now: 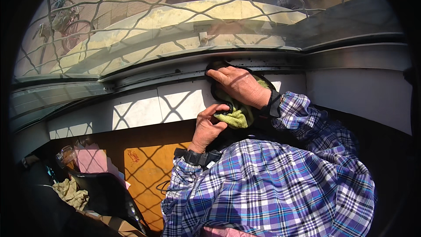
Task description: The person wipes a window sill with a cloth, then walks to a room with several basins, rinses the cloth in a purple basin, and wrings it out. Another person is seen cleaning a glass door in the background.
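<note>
A yellow-green cloth with dark edging [239,116] lies bunched between my two hands over the white tiled windowsill [140,107]. My right hand [243,87] is closed on its upper part, with fingertips pressing a dark fold against the metal window track [175,73]. Lower and to the left, my left hand [207,127] pinches the cloth's near edge between thumb and fingers. Dark specks of dirt dot the track. Part of the cloth is hidden beneath my right palm.
Beyond the glass runs a wire mesh [153,5], with a bicycle [74,28] outside. A sliding window frame [61,101] stands at left. Below the sill are an orange-brown board [151,171], a black container [105,193], pink paper [91,159] and a beige rag [72,194].
</note>
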Motion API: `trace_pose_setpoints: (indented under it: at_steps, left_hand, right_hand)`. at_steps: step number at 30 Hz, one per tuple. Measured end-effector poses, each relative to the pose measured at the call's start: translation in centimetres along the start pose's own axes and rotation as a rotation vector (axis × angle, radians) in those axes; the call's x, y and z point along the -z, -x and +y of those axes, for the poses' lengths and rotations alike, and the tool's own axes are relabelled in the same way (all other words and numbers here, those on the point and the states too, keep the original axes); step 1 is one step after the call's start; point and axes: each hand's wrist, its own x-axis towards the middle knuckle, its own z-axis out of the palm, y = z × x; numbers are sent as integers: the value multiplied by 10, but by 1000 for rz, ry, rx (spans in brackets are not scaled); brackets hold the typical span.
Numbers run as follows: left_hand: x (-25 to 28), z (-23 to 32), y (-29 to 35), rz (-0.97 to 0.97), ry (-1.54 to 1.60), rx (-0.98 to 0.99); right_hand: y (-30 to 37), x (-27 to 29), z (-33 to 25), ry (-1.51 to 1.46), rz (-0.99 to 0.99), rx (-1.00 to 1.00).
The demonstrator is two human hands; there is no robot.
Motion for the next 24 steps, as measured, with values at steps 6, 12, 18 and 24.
trace_pose_setpoints:
  at_steps: [6,12,18,24]
  left_hand:
    - [-2,-4,-1,27,-20,2]
    - [-2,-5,-2,11,21,15]
    - [-2,-7,-1,28,-29,-31]
    - [-1,-10,0,29,-3,49]
  right_hand:
    - [9,9,16,34,11,-149]
    - [32,34,31,184,-116,-202]
    - [17,8,17,36,10,4]
    - [33,25,30,-31,-31,-232]
